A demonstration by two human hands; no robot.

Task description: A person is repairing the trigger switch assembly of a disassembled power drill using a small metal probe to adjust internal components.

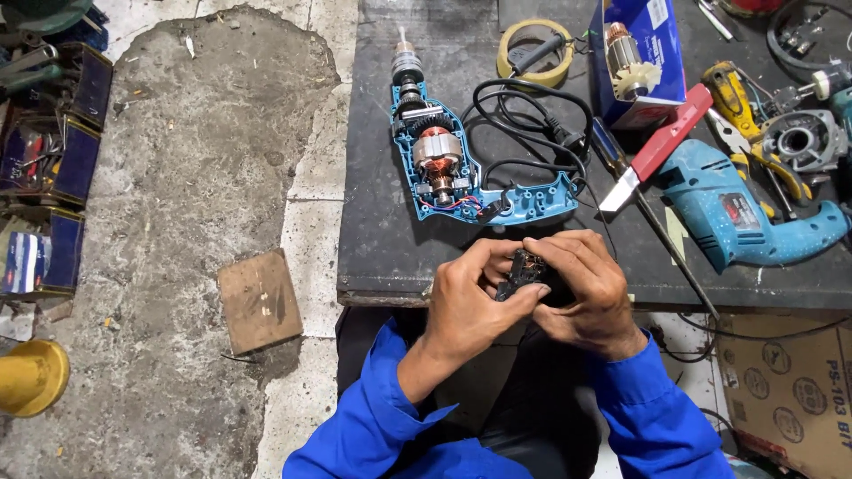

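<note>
Low in the middle of the frame, both hands closed around a small black switch part (522, 273), held just over the near edge of the dark workbench (382, 231). The left hand (469, 306) pinched it from the left with thumb and forefinger; the right hand (586, 288) wrapped it from the right, fingers curled over its top. The part's long axis ran on a slant, from lower left up toward upper right, though much of it was hidden by the fingers.

Just above the hands lay one opened drill (444, 164), its teal half-shell exposing a copper-wound motor, its long axis running up the frame with the chuck end pointing to the top edge. One black power cord (532, 124) coiled beside it, to its right. At the right of the frame lay a second, closed teal drill (745, 208), with a red-handled tool (661, 142) across its upper left. Higher up sat one roll of yellow tape (535, 51) and one blue box (641, 58) holding a spare armature. In the lower left of the frame, one wooden block (259, 300) rested on the concrete floor (177, 177).
</note>
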